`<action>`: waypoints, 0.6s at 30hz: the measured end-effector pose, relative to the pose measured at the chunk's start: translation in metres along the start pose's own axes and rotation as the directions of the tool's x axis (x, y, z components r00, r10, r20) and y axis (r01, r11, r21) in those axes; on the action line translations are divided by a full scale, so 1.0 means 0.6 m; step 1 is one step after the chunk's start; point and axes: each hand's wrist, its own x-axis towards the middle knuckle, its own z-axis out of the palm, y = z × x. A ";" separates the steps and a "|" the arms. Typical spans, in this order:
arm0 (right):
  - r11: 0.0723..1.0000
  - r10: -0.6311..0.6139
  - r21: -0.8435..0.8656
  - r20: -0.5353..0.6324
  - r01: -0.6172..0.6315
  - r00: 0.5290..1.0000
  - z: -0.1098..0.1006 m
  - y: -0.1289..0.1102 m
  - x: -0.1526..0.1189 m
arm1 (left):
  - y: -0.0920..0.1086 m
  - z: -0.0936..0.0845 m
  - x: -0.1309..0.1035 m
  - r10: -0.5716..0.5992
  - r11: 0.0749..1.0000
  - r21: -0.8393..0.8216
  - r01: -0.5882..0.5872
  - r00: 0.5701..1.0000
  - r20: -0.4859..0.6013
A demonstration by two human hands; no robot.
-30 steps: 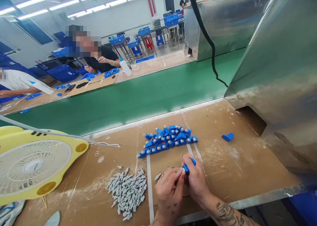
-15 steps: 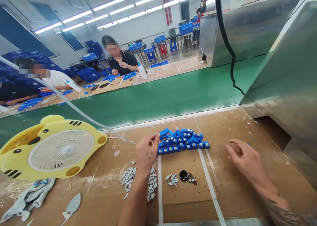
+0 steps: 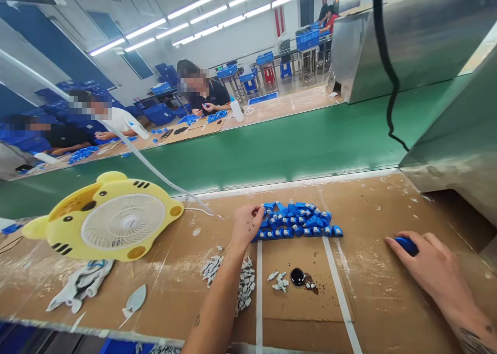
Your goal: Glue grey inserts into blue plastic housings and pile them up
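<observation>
My left hand (image 3: 247, 224) is closed at the left end of the rows of blue parts (image 3: 298, 220); whatever its fingertips pinch is hidden. Over at the right, my right hand (image 3: 423, 255) is closed around a blue piece (image 3: 406, 246) on the cardboard-covered table. Small grey parts (image 3: 245, 286) lie heaped beside and partly behind my left forearm. Nearer the middle, a few grey pieces (image 3: 280, 281) rest next to a small round dish of dark liquid (image 3: 297, 277), with dark stains to its right.
A yellow fan (image 3: 128, 222) with an animal face, a cloth glove (image 3: 83, 284) and a leaf-shaped piece (image 3: 135, 298) are at the left. Beyond the green belt (image 3: 272, 142), several people sit at another table. A metal housing (image 3: 458, 136) borders the right, with a black cable hanging.
The view has shifted, so the scene sits further right. My right hand has closed on a blue piece that was mostly hidden behind it. My left hand remains at the rows' left end.
</observation>
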 end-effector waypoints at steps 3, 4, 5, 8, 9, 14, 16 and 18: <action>0.999 0.006 -0.036 -0.011 -0.006 1.000 0.001 0.013 0.000 | -0.018 -0.025 -0.026 -0.022 1.000 0.005 0.022 0.999 -0.029; 0.998 0.009 -0.069 -0.017 -0.010 1.000 0.003 0.019 -0.001 | -0.028 -0.038 -0.036 -0.030 0.999 0.012 0.031 0.999 -0.034; 0.994 0.014 -0.108 -0.019 -0.016 1.000 0.004 0.025 -0.003 | -0.039 -0.052 -0.046 -0.039 0.999 0.020 0.040 0.999 -0.031; 0.981 0.057 -0.186 -0.007 -0.057 0.998 0.003 0.033 -0.007 | -0.080 -0.097 -0.079 -0.059 0.997 0.054 0.058 0.998 0.022; 0.982 0.081 -0.174 0.000 -0.080 0.997 0.000 0.030 -0.008 | -0.093 -0.110 -0.089 -0.065 0.996 0.068 0.062 0.997 0.045; 0.981 0.129 0.137 0.083 -0.140 0.988 -0.025 -0.013 -0.004 | -0.126 -0.124 -0.136 -0.093 0.991 0.114 0.074 0.982 0.167; 0.953 0.104 0.269 0.145 -0.141 0.984 -0.031 -0.025 -0.004 | -0.126 -0.111 -0.146 -0.099 0.990 0.114 0.077 0.975 0.199; 0.915 0.140 0.349 0.197 -0.202 0.970 -0.029 -0.028 -0.008 | -0.124 -0.099 -0.148 -0.103 0.991 0.110 0.081 0.972 0.214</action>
